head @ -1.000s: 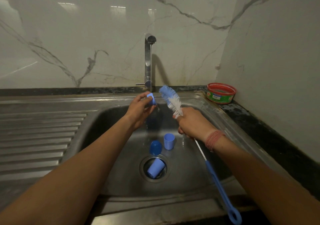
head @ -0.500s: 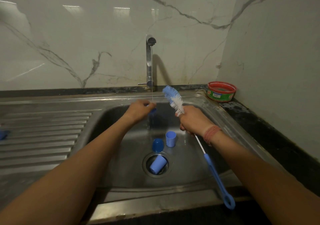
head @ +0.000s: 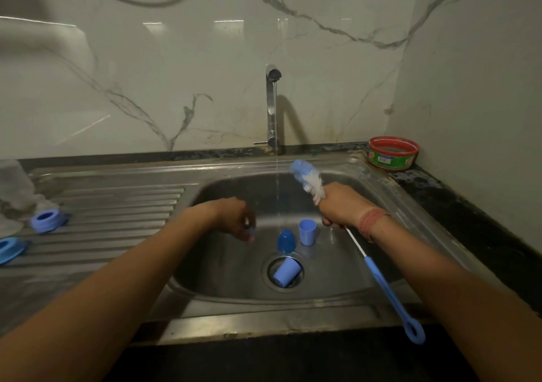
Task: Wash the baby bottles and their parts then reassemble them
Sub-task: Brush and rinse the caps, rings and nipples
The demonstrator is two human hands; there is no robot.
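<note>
Bottle brush [head: 356, 243] slants across the right of the steel sink [head: 346, 282], bristle head up toward the tap [head: 272, 108], looped blue handle hanging past the front rim. The right hand [head: 340, 208] grips its wire stem just below the bristles. The left hand [head: 237, 220], low in the basin and blurred, has curled fingers pinching a small dark part. One blue cap [head: 286, 272] lies tipped in the drain; a cup [head: 307, 232] and a domed cap [head: 286, 240] stand just behind it. Two blue rings [head: 46, 220] rest on the left drainboard [head: 117, 223], with open basin floor between both hands.
</note>
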